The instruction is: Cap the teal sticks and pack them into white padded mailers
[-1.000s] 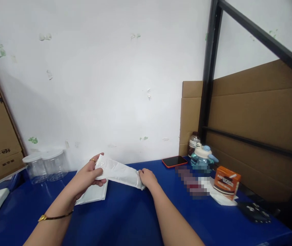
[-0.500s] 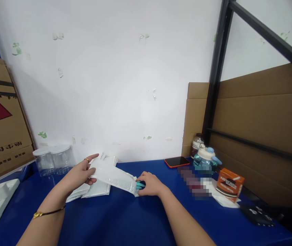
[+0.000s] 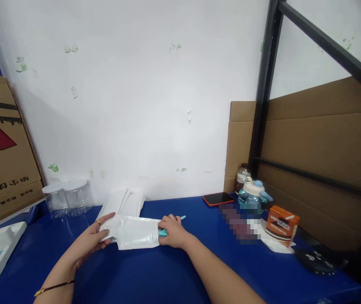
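Note:
My left hand (image 3: 96, 234) pinches the left end of a white bubble mailer (image 3: 139, 232), thumb on top. The mailer lies nearly level, its shiny film creased, just in front of more flat white mailers (image 3: 133, 204) stacked near the wall. At its right end, my right hand (image 3: 174, 231) is closed around a slim turquoise tool (image 3: 162, 232). One part of the tool shows by the mailer's edge, and a pale tip pokes out behind the fingers. The rest is covered by the hand, so its exact kind is unclear.
On the blue table (image 3: 142, 278) stand two clear lidded jars (image 3: 77, 198) and a white tray (image 3: 12, 240) at left. To the right are a phone (image 3: 218, 199), a teal bottle (image 3: 251, 196), an orange box (image 3: 282, 226) and a black pouch (image 3: 315, 261).
The mailer has come nearer and turned from slanting to almost level. Both hands have shifted left, the left one also lower. The stacked mailers behind are more exposed.

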`<state>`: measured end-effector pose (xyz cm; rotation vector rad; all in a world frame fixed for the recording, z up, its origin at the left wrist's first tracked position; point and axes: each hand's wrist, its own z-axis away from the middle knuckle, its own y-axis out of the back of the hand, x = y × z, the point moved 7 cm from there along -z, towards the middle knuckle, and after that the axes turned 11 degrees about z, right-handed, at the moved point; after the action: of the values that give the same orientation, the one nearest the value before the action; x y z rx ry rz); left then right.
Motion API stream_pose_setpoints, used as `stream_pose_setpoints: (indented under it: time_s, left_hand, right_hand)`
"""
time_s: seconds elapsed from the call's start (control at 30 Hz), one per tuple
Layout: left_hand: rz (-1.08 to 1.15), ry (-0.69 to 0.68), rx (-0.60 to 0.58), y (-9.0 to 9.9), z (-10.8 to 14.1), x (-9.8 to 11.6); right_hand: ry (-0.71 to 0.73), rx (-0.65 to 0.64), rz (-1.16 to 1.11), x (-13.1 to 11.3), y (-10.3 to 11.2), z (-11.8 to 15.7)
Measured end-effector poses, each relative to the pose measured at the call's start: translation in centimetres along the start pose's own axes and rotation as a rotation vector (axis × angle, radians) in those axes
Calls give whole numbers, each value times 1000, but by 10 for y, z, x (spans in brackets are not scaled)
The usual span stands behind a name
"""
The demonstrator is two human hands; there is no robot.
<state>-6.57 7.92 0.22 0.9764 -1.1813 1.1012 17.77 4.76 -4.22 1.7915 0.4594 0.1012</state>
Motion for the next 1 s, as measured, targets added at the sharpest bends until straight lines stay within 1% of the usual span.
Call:
stream_pose_setpoints:
  time_s: [0.13,0.27,0.4,0.6,0.73,0.83,0.9,1.0]
  left_hand:
    - [77,-29,11,5,-3,-1]
    - [98,-104,82,7,-7,3]
    - [105,-120,152,15,-9,10]
    - [125,-162,179,17,-6,21]
    - [105,-163,185,13,-7,17]
    - [97,-158,170,13,-7,12]
    - [85,-169,161,13,-7,11]
    - [54,-168,149,12,-4,12]
  right_hand:
    - [48,41,84,-6,0,-2]
    - [73,12,71,-6,-5,-3]
    - [70,12,102,-6,-6,-1]
    - [80,26,131,-12,-4,0]
    - [33,-14,91,-13,-6,-3]
    - [4,-36,61,-13,-2,-4]
    - [1,-40,52,-11,3,-3]
    - [24,-95,-32,-7,8,0]
